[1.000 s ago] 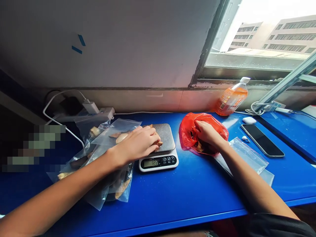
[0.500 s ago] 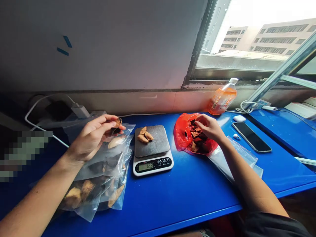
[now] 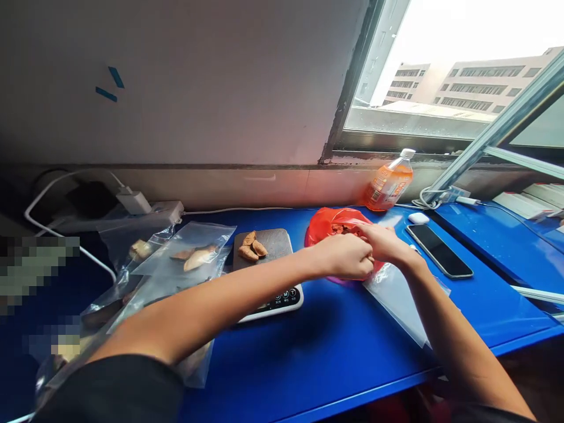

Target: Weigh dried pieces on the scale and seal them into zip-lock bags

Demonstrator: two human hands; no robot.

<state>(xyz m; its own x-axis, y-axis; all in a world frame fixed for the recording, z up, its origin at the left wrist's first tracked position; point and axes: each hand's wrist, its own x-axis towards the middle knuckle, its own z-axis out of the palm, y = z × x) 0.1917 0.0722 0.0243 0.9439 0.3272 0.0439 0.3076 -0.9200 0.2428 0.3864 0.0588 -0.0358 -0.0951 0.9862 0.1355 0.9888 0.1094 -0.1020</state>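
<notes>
In the head view, your left grip [image 3: 346,257] reaches across to the front of the red bag [image 3: 321,226], its fingers curled in towards the palm; whether it is pinching anything is hidden, so you cannot tell from here; your right grip [image 3: 384,242] is at the right side of the same bag, fingers bent down and meeting your left one, and what lies between those fingertips cannot be made out either; brown dried pieces [image 3: 339,228] show in the bag's open mouth, just beyond your hands; your left forearm passes over the front of the scale [image 3: 284,245], covering most of its display; three brown pieces [image 3: 252,247] sit together on its metal plate; left of it, clear bags [image 3: 170,264] with more pieces inside lie overlapping on the blue worktop [image 3: 326,352]; flat clear plastic bags [image 3: 394,299] lie beside your right forearm, partly hidden by it; to the right are a phone [image 3: 439,251] and a white case [image 3: 418,218]; an orange drink bottle [image 3: 388,182] stands tilted behind the red bag, near the wall.
</notes>
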